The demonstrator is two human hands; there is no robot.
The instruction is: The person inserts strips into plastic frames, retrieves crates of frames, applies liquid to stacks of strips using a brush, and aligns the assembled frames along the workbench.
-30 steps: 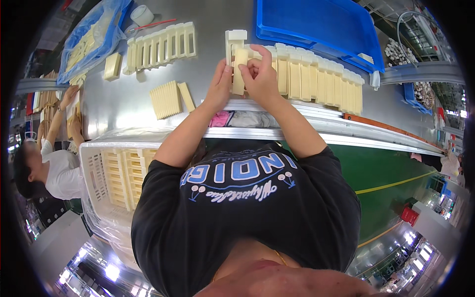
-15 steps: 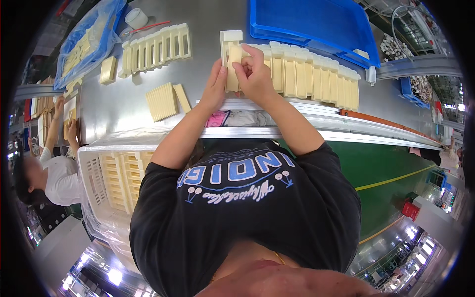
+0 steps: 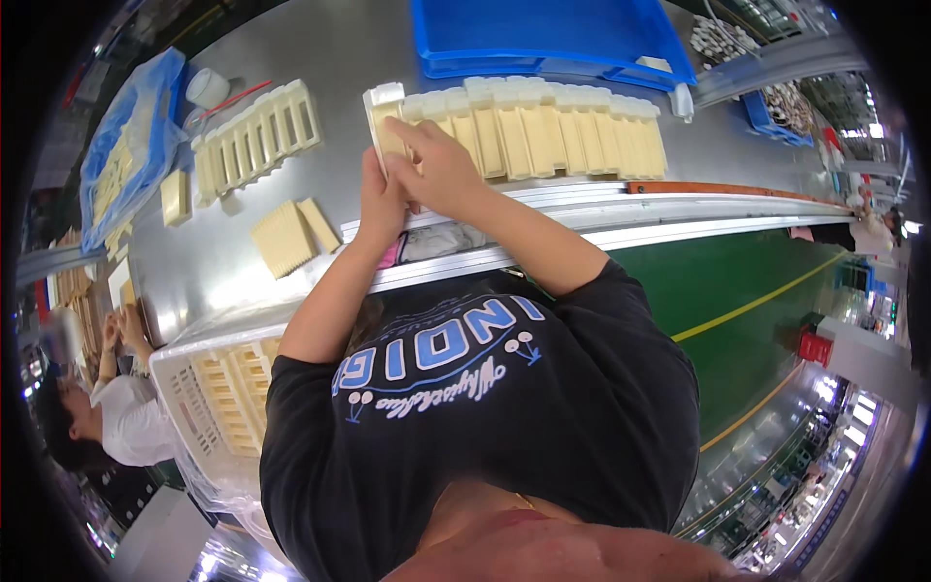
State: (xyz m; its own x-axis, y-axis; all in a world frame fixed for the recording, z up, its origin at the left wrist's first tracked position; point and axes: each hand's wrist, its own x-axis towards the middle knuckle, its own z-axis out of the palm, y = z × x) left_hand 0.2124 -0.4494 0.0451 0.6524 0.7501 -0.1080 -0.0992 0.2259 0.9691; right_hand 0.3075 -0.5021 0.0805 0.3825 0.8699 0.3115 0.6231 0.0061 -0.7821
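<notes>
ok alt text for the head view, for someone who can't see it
Both hands, left hand and right hand, hold a cream plastic piece at the left end of a row of like pieces on a steel table. A blue tray lies behind the row, a white crate by the person's left.

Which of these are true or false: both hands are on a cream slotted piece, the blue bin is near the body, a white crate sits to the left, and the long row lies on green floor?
1. Both the left hand and right hand are on the cream slotted piece. True.
2. The blue bin is near the body. False: it lies beyond the long row.
3. A white crate sits to the left. True.
4. The long row lies on green floor. False: it lies on the metal table.
</notes>
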